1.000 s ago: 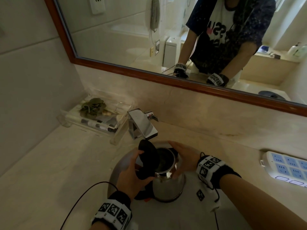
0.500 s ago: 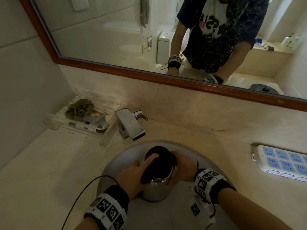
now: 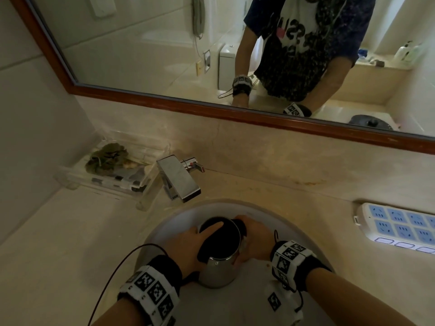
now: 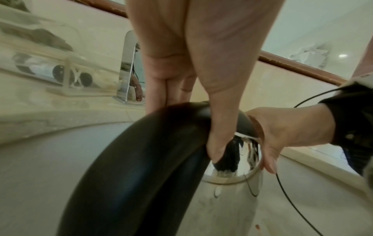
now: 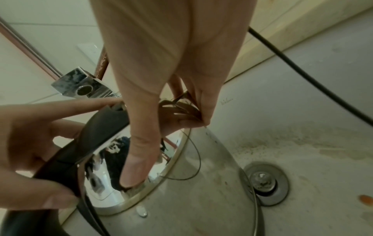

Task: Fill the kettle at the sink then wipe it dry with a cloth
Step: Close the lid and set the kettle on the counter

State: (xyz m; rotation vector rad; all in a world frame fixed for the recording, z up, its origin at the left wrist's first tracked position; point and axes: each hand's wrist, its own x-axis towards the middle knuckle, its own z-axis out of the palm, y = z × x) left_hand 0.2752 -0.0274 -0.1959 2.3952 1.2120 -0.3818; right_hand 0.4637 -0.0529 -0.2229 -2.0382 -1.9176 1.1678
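A steel kettle [image 3: 217, 270] with a black lid [image 3: 220, 238] stands in the white sink basin [image 3: 266, 209], in front of the chrome tap [image 3: 179, 182] and not under its spout. The lid lies down over the mouth. My left hand [image 3: 188, 243] grips the black handle [image 4: 141, 159], thumb [image 4: 218, 127] over the lid's edge. My right hand [image 3: 255, 241] is curled round the kettle's top on the other side, its thumb [image 5: 139, 151] on the shiny upper band. No water runs from the tap. No wiping cloth is in either hand.
A clear tray [image 3: 77, 177] with a green bundle [image 3: 107, 157] and small bottles sits left of the tap. A white and blue power strip [image 3: 400, 228] lies on the counter at right. A thin black cable [image 3: 113, 274] loops over the left rim. The drain [image 5: 264, 180] is uncovered.
The kettle has come away from under the spout and down into the basin, nearer to me. Its lid, upright a second ago, now lies down over the mouth.
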